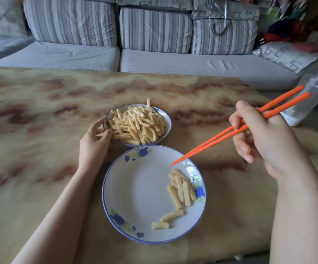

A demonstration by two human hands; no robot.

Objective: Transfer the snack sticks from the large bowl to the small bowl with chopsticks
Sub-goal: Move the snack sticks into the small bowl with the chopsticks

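The left hand (94,141) curls round the near-left rim of the small blue-rimmed white bowl (167,121), thumb on its edge. The right hand (262,138) pinches the orange plastic chopsticks (202,149) — tips together, empty — which slant down-left from it over the large flower-painted white bowl (135,187). Both bowls stand on a marbled tan table (40,111) before a striped grey sofa (154,29). Ridged yellow snack sticks (137,124) heap the small bowl beside the left hand — a few lie under the chopstick tips, mostly lengthwise toward the person.

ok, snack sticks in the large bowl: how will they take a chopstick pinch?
The snack sticks: straight, so probably rigid; puffed look suggests light and crushable. Ridged sides should grip the smooth chopsticks. They lie flat in the large bowl, unlikely to roll.
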